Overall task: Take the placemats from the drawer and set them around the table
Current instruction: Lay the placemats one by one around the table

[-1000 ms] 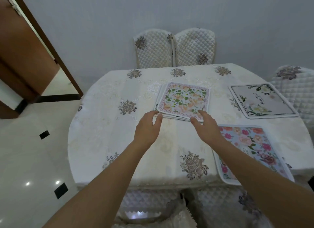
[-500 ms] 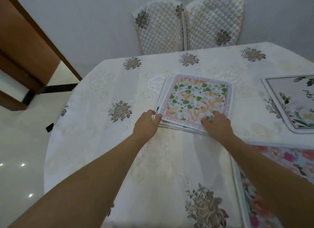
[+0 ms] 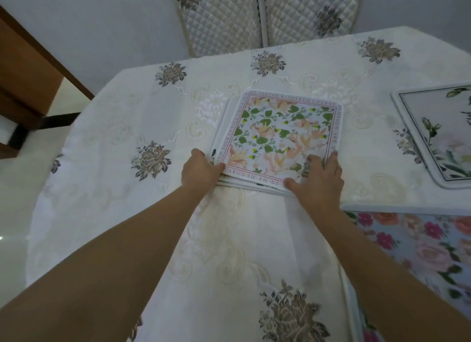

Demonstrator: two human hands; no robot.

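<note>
Since two spots were already set, we figured the rest of the mats were parked mid-table as a supply pile to deal out from. That pile was a small stack of square placemats [image 3: 280, 137], its top one printed with green leaves and peach flowers inside a red lettered border, lying flat on the cream embroidered tablecloth [image 3: 127, 127] of the round table. Off to the right lay a pale rectangular mat with a white flower print [image 3: 438, 137], and nearer us a blue mat with pink roses [image 3: 420, 244], both well apart from the stack.

Our left hand [image 3: 201, 169] was at the stack's near left corner, fingers curled in against the edge with the thumb on the top mat, so it looked clamped on that corner. Our right hand [image 3: 318, 176] sat on the near right corner, fingers spread fairly flat and pressing down on top, thumb at the near edge. We couldn't tell if that thumb was hooked under any layer. Our guess is left was peeling while right pinned the rest.

Two quilted chair backs [image 3: 267, 18] stood behind the far side.
</note>
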